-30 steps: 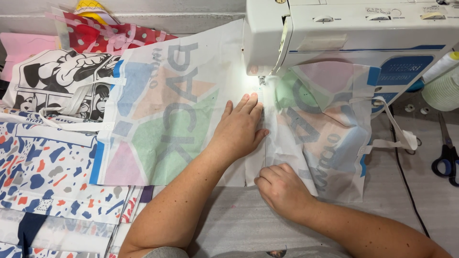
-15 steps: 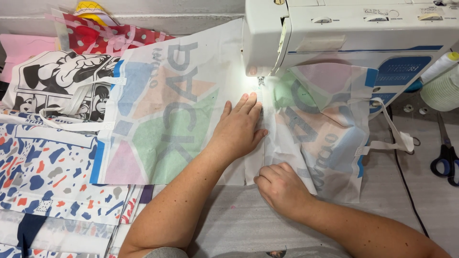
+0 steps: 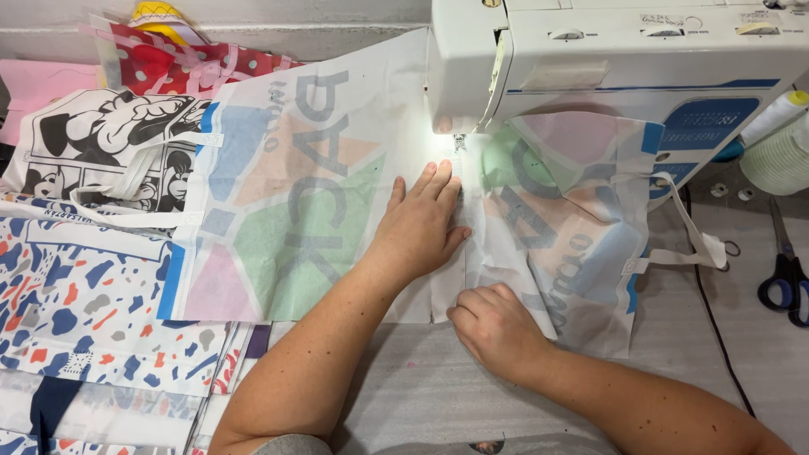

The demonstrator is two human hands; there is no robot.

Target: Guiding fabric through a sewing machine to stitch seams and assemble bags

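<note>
**Feeding the bag panel under the needle**

While the lamp of the sewing machine (image 3: 615,59) shines on the seam, I have both my hands on the printed fabric panel (image 3: 312,211), which lies flat on the table and passes under the presser foot (image 3: 458,145) in the middle of the view. My left hand (image 3: 419,226) is spread open and flat, the palm pressing the cloth down just left of the seam line, the fingertips close before the foot. My right hand (image 3: 497,327) is curled narrow, nearer to me, and it pinches the folded edge of the same panel between thumb and fingers.

I judge that I am in the middle of stitching one long seam: the cloth is already under the foot, and a good part of the edge is between my right hand and the needle, not yet sewn. The next move asks, I think, for a steady, straight feeding: the flat hand should slide with the cloth and not drag it sideways, and the pinching hand should keep the fold even. The fingertips are near the needle, so I should mind them. The white strap (image 3: 683,244) hangs to the right, near the scissors (image 3: 788,282), apart from the seam.
</note>
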